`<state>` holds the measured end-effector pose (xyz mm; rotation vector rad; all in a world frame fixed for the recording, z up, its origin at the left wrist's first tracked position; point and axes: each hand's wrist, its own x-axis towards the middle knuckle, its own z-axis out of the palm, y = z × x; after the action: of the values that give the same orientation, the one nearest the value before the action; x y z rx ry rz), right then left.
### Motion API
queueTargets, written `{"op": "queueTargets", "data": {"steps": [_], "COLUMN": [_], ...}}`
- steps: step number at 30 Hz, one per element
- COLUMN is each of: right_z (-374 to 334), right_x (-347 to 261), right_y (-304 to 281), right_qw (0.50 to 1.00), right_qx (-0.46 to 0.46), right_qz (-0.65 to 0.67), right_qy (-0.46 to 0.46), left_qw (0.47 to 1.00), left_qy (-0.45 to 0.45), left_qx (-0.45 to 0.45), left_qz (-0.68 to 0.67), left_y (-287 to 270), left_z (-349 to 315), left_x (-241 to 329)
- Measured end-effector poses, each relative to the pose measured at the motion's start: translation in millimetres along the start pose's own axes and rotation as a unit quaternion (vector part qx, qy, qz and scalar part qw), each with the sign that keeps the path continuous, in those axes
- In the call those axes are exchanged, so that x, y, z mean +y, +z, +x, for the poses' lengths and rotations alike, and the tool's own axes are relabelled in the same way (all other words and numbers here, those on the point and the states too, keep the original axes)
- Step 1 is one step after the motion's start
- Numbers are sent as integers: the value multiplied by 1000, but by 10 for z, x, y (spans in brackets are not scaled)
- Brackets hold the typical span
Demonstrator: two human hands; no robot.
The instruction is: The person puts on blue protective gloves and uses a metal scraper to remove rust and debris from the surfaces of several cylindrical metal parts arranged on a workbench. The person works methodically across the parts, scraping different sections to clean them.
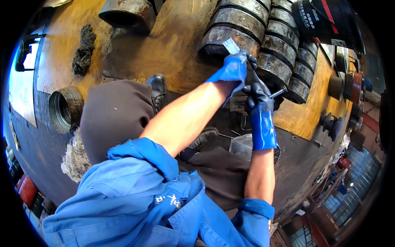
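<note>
Out in front, my left hand (236, 68), in a blue and black glove, has its fingers curled closed beside a stack of worn metal rings (232, 39). A small pale rectangular piece (231, 46) shows just beyond these fingers, against the nearest ring; I cannot tell whether the hand grips it. Lower and to the right, my right hand (260, 99), gloved alike, is wrapped round a metal tool (278, 92). One end of the tool is a short rod with a round head, sticking out to the right. Its slim grey part runs up toward my left hand.
More ring stacks (281, 49) lie alongside, with a black bucket (325, 18) at upper right. A dark fibrous clump (84, 49) and a hollow metal housing (127, 14) lie on the yellow-brown board (177, 24). At left stands a metal ring (66, 109).
</note>
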<state>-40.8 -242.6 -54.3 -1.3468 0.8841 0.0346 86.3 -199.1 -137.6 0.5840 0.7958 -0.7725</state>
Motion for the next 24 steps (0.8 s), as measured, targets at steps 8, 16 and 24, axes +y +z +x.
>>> {"op": "queueTargets", "data": {"steps": [8, 16, 24], "right_z": [-130, -65, -267], "right_x": [138, 32, -38], "right_y": [-693, -759, -305], "right_qw": [931, 993, 983], "right_qx": [-93, -95, -75], "right_qz": [-266, -71, -164], "right_qy": [-231, 15, -47], "left_qw": [994, 995, 998], "left_qy": [-108, -73, -44], "left_qx": [-7, 36, 40], "left_qz": [4, 56, -6], "left_y": [-58, 35, -30], "left_z": [-29, -596, -467], "left_x": [-663, -351, -305]}}
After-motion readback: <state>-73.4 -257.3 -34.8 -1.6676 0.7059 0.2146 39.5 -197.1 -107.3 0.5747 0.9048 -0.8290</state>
